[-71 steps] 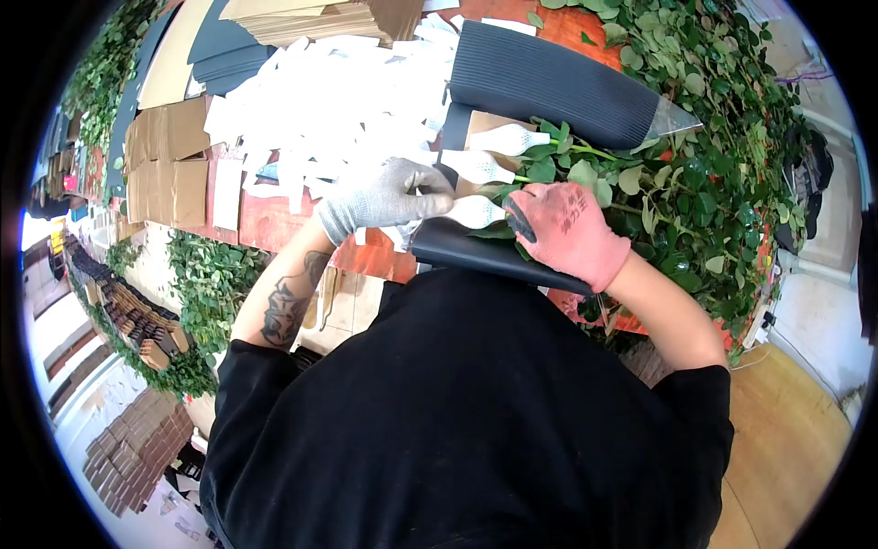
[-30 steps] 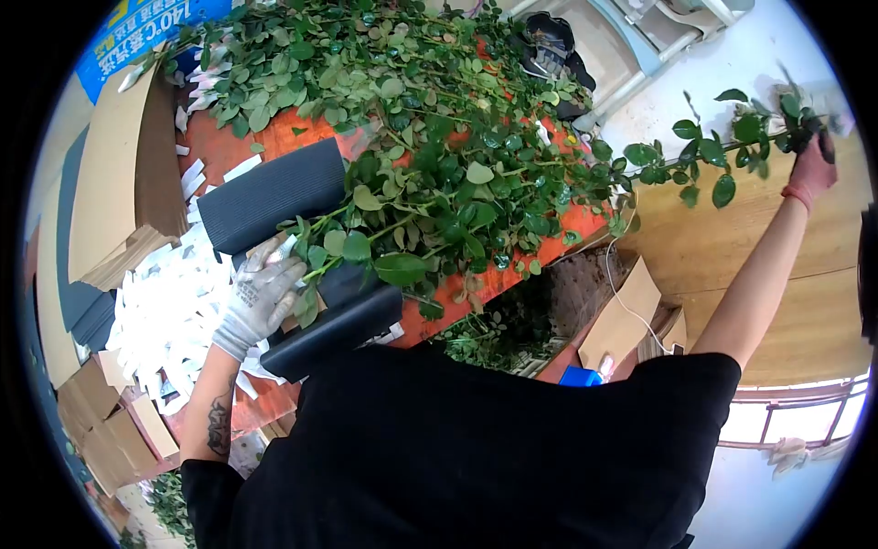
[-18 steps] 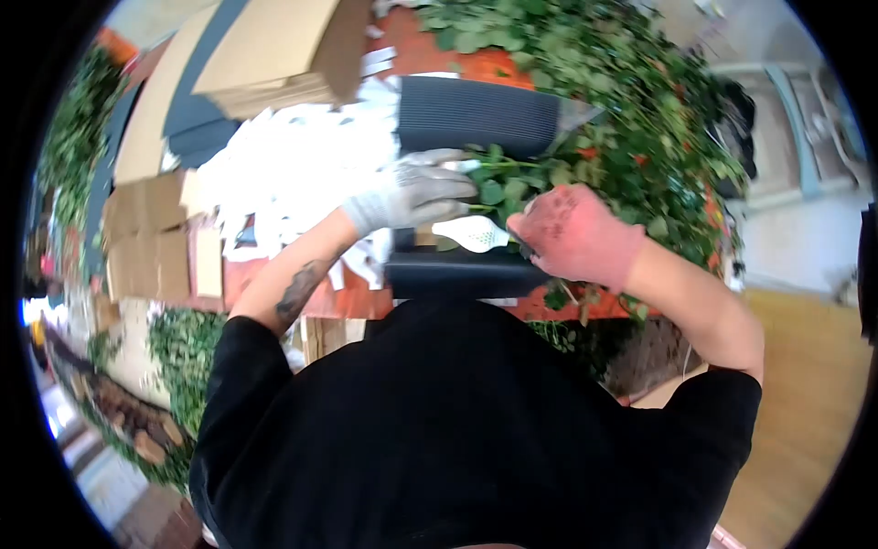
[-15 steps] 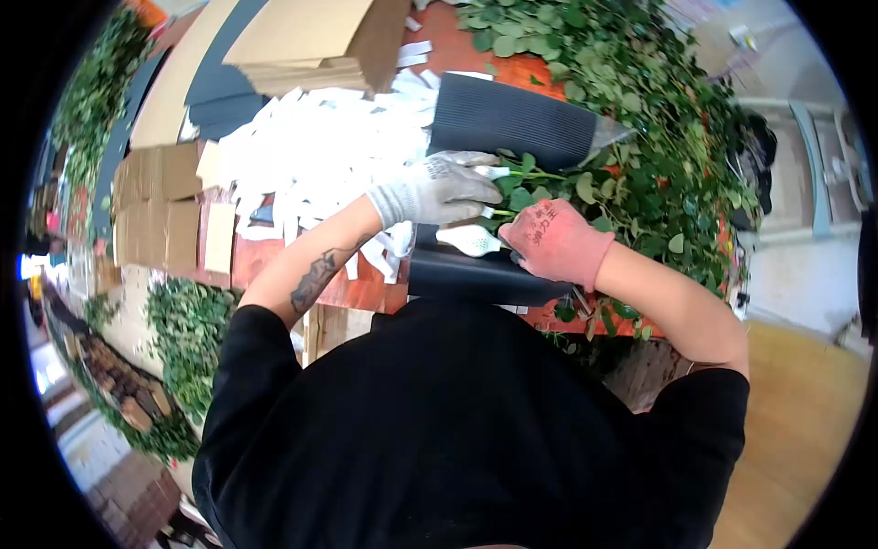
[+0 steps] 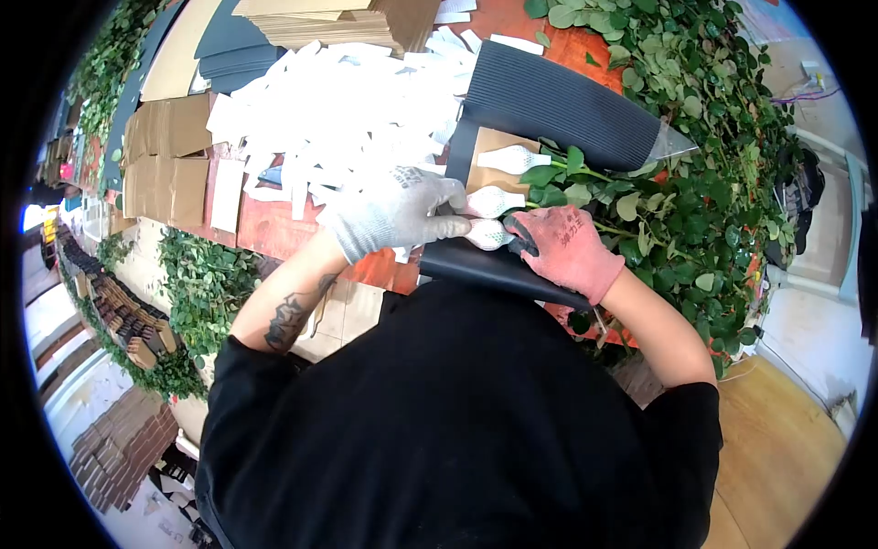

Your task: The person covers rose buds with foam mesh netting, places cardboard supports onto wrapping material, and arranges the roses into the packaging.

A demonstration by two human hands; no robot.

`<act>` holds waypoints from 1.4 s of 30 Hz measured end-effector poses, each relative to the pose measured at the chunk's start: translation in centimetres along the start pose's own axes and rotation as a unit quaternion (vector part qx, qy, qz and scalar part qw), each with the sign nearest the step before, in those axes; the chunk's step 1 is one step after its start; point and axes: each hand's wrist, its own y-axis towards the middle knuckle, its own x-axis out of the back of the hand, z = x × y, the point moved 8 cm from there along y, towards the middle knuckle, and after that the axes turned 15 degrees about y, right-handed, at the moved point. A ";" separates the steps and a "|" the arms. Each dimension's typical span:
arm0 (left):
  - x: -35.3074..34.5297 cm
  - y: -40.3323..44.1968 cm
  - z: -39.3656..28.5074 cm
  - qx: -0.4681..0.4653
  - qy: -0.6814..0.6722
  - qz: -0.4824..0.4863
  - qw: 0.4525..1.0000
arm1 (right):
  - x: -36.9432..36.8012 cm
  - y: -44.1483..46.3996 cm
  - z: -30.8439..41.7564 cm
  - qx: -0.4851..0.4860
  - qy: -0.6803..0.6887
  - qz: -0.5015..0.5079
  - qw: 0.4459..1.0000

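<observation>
Three flower buds in white net sleeves lie side by side, their leafy stems pointing right: an upper netted bud (image 5: 514, 159), a middle netted bud (image 5: 495, 202) and a lower netted bud (image 5: 488, 235). Beneath them is a brown cardboard piece (image 5: 494, 140) on a black wrapping sheet (image 5: 494, 265). My left hand (image 5: 402, 212), in a grey-white glove, has thumb and fingers closed around the tips of the lower two buds. My right hand (image 5: 565, 247), in a pink glove, is closed at the lower bud's base; its stem is hidden by the fingers.
A black corrugated wrap (image 5: 562, 105) with a clear pointed end lies behind the buds. White paper strips (image 5: 338, 119) are heaped at left, near cardboard stacks (image 5: 357, 26) and brown cartons (image 5: 165, 160). Leafy stems (image 5: 704, 220) cover the right side of the red table (image 5: 261, 220).
My left hand has moved from over the upper buds to the tips of the lower two. The lower bud now lies close beside the middle one, and my right hand stays at its base. The view has shifted.
</observation>
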 end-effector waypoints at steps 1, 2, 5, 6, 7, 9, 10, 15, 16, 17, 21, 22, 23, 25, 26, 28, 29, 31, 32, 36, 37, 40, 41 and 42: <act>0.4 -0.1 0.4 -0.007 -0.002 -0.033 0.999 | 0.1 0.1 0.1 0.015 -0.001 -0.013 1.000; 0.1 -0.2 1.2 -0.007 0.002 -0.031 0.999 | 0.2 0.1 0.0 0.016 0.002 -0.016 1.000; -1.2 -0.6 2.7 0.070 -0.186 0.002 0.980 | -0.1 0.0 -0.9 -0.034 0.040 -0.011 0.999; -1.4 -0.1 2.2 0.074 -0.188 0.004 0.979 | 0.0 0.0 -0.8 -0.011 0.034 -0.019 0.999; -2.4 0.3 3.1 0.157 -0.210 0.050 0.964 | 0.1 0.0 -0.5 0.013 0.027 -0.028 0.999; -2.7 1.5 3.6 0.189 -0.170 0.052 0.966 | 0.0 0.1 -0.1 0.009 0.011 -0.030 0.999; -2.8 2.2 3.7 0.188 -0.168 0.052 0.966 | 0.1 0.1 0.0 0.001 -0.010 -0.033 0.999; -1.8 4.3 3.6 0.183 -0.013 0.020 0.983 | -0.6 0.0 -0.8 -0.002 0.012 -0.037 0.999; -1.8 4.3 3.5 0.174 0.008 0.026 0.984 | -0.7 0.1 -0.6 0.014 0.020 -0.042 0.999; -2.3 4.3 3.7 0.176 0.007 0.028 0.984 | -0.7 0.2 -0.4 0.014 0.023 -0.041 0.999; -1.9 4.7 3.6 0.152 -0.005 0.005 0.988 | -0.4 0.4 0.0 -0.015 0.020 0.022 0.999; -1.8 4.8 3.4 0.147 -0.002 0.031 0.989 | -0.3 0.4 -0.1 -0.023 0.025 0.031 0.999; -1.5 4.8 3.3 0.147 -0.002 0.029 0.989 | 0.0 0.4 -0.1 -0.023 0.023 0.031 0.999; -1.7 4.8 3.1 0.134 0.027 0.058 0.989 | 0.5 0.2 0.2 0.008 0.045 0.018 0.999; -2.0 4.8 3.4 0.134 0.027 0.059 0.989 | 0.2 0.2 0.1 0.007 0.045 0.018 0.999; -2.7 5.1 3.7 0.111 0.028 0.065 0.991 | 0.8 0.1 1.1 0.066 0.005 -0.064 0.996; -2.6 5.2 3.6 0.109 0.028 0.065 0.991 | 0.7 0.4 1.0 0.065 0.004 -0.065 0.996; -2.4 5.1 3.2 0.103 0.038 0.074 0.991 | -0.1 1.0 0.4 0.041 0.056 -0.020 0.997; -2.1 4.9 3.0 0.105 0.036 0.072 0.991 | 0.1 1.2 0.7 0.044 0.054 -0.018 0.997; -1.2 2.6 2.4 0.109 0.035 0.070 0.991 | -1.2 1.1 -0.1 0.008 0.046 0.005 0.999; -1.0 1.9 2.3 0.089 0.032 0.074 0.993 | -1.0 0.9 -0.2 0.039 0.063 -0.034 0.997; -0.6 0.1 1.8 0.063 -0.040 0.057 0.996 | -0.3 0.9 0.6 0.021 0.060 -0.007 0.998; 0.3 -0.1 -0.3 -0.079 0.067 -0.058 0.993 | -0.4 1.1 0.6 0.042 0.034 -0.021 0.998; -0.3 0.0 0.0 -0.080 0.068 -0.058 0.993 | -0.3 1.1 0.7 0.041 0.033 -0.022 0.998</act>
